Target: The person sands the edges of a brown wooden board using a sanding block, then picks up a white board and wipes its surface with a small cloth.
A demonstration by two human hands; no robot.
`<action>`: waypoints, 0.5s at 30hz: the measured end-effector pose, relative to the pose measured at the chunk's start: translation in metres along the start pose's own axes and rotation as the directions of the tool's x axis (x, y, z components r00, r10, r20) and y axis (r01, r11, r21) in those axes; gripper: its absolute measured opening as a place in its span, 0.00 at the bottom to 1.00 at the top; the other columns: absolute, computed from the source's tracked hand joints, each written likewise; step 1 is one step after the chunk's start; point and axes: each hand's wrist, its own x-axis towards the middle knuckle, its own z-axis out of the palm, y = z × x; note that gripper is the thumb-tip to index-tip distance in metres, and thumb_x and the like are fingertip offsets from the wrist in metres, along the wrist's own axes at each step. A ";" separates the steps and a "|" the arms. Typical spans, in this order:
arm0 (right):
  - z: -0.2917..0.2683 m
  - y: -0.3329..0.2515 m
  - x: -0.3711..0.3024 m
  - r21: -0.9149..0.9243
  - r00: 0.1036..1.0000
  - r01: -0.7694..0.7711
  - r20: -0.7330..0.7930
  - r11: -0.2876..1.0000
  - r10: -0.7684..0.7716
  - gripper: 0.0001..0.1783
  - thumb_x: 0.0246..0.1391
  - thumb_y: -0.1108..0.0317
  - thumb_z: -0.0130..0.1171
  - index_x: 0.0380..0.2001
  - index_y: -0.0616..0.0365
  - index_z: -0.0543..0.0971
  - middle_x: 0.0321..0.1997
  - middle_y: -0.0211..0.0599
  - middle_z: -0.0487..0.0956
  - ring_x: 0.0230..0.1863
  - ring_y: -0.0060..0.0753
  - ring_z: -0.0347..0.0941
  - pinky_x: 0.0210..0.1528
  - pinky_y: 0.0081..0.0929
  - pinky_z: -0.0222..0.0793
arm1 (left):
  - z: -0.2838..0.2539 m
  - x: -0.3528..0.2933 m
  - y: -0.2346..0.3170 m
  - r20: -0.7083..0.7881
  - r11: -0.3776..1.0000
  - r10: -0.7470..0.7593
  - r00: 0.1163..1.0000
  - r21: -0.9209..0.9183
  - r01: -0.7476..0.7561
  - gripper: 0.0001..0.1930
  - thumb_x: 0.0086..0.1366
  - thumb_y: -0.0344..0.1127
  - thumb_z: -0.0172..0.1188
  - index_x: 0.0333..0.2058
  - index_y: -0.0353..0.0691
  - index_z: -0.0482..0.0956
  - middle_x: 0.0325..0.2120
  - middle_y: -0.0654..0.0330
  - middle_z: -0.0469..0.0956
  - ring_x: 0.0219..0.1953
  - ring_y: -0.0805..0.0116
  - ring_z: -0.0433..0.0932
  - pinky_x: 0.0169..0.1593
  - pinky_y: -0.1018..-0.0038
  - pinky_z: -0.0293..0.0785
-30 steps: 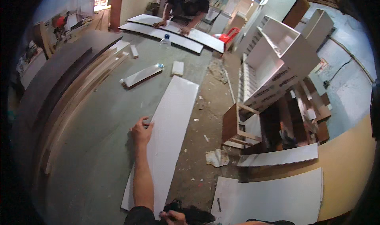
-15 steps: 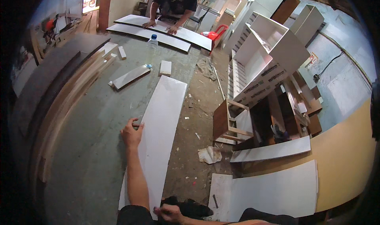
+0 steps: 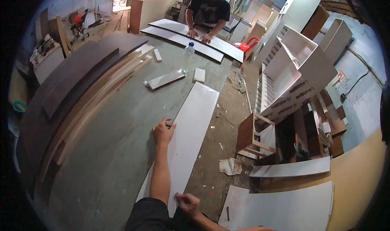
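A long, narrow white board (image 3: 191, 129) lies lengthwise before me along the right side of the greenish table. Beside its left edge rests my left hand (image 3: 163, 132), thumb and forefinger apart, the thumb touching the board. My right hand (image 3: 188, 203) is at the near right edge of the board with its fingers curled closed. Whatever those fingers hold, if anything, is too small to make out. Past the far end of the board lie a small white block (image 3: 199, 75) and a short white-topped strip (image 3: 166, 80).
A clear bottle with a blue cap (image 3: 187, 58) stands beyond the strip. Dark panels (image 3: 77, 74) and wooden battens (image 3: 101, 96) lie on the left. Across the table, a person (image 3: 208, 13) has both hands on white boards (image 3: 183, 40). Cabinet carcasses (image 3: 298, 68) stand right.
The view has turned left, so the scene sits farther right. My right hand has moved a little away from me along the board's edge. My left hand stays at the left edge.
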 end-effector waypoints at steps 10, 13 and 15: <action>-0.003 -0.007 -0.068 0.042 0.974 0.031 0.222 0.999 -0.040 0.05 0.51 0.74 0.69 0.29 0.62 0.82 0.27 0.41 0.84 0.30 0.30 0.84 0.33 0.25 0.78 | 0.005 0.010 -0.002 -0.051 0.996 0.044 0.998 0.074 -0.040 0.20 0.55 0.46 0.70 0.45 0.49 0.81 0.32 0.63 0.85 0.37 0.59 0.83 0.47 0.64 0.74; -0.003 -0.004 -0.043 0.108 0.985 0.054 0.160 0.993 -0.071 0.06 0.52 0.75 0.69 0.31 0.65 0.81 0.29 0.42 0.84 0.33 0.31 0.84 0.36 0.23 0.79 | 0.005 0.016 -0.005 -0.029 0.996 0.049 0.998 -0.072 -0.051 0.19 0.55 0.45 0.71 0.44 0.47 0.82 0.31 0.61 0.85 0.35 0.60 0.83 0.42 0.66 0.76; -0.006 0.003 -0.018 0.049 0.994 0.037 0.103 0.998 -0.042 0.07 0.53 0.74 0.69 0.31 0.66 0.81 0.30 0.43 0.84 0.34 0.29 0.83 0.36 0.23 0.79 | 0.007 0.012 -0.007 -0.012 0.997 0.000 1.000 -0.073 0.000 0.20 0.55 0.46 0.70 0.46 0.49 0.81 0.30 0.64 0.85 0.35 0.59 0.83 0.43 0.65 0.75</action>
